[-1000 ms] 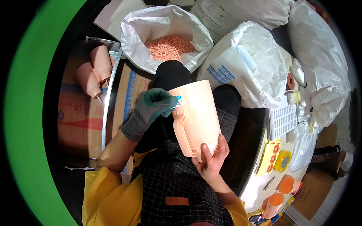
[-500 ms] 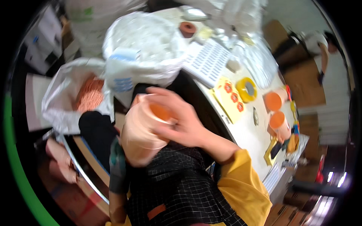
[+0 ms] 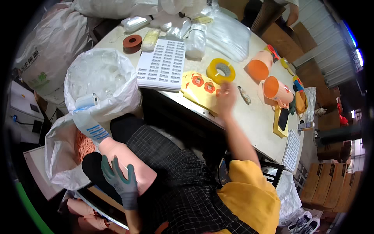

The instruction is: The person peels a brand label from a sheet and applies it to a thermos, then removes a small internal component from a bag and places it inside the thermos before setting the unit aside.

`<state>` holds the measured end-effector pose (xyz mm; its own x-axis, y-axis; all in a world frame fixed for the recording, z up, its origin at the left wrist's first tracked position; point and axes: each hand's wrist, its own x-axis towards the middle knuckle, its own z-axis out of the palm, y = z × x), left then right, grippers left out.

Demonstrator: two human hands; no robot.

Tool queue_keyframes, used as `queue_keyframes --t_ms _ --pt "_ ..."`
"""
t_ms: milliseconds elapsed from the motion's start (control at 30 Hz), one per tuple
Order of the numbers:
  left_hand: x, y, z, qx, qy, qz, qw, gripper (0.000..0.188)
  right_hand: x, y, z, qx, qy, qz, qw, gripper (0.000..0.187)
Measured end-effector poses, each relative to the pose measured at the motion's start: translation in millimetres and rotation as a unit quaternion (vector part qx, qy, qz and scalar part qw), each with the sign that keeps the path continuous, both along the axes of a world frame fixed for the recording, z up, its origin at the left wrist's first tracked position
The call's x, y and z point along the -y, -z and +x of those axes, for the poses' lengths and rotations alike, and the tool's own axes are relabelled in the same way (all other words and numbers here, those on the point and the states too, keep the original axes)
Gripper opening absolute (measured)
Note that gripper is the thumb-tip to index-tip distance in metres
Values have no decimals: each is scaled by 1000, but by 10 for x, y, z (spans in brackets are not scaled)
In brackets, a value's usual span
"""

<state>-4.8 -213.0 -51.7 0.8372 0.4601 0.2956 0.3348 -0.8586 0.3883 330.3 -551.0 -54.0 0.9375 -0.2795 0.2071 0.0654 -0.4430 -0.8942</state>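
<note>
The gloved left hand [image 3: 119,181] lies with fingers spread on a smooth peach plastic jug [image 3: 126,162] in the lap, below the tabletop [image 3: 249,121] edge. The bare right hand [image 3: 226,99], blurred, fingers loosely together, touches a yellow sheet of round red stickers [image 3: 202,87]; two orange cups [image 3: 269,76] stand beyond, across bare tabletop.
</note>
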Motion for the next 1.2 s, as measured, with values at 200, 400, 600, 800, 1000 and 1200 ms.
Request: queue_keyframes --t_ms 200,400,600,800,1000,1200 --pt "-154 -373 786 3 119 63 991 50 1980 407 352 -100 100 -400 905 32" --pt "327 -573 1951 0 310 -6 951 71 1314 119 579 100 -7 -121 988 21" --pt "582 97 3122 -46 342 89 934 96 -1044 -153 1234 141 -164 -242 946 21" --pt "727 292 3159 -53 346 81 933 98 -1534 8 1869 148 -144 -365 908 18" --pt "673 295 3127 -61 350 62 933 97 -1670 68 1885 141 -127 -382 905 14" --pt "723 263 3200 -50 342 70 936 95 -1645 -11 2119 90 -121 -156 976 27"
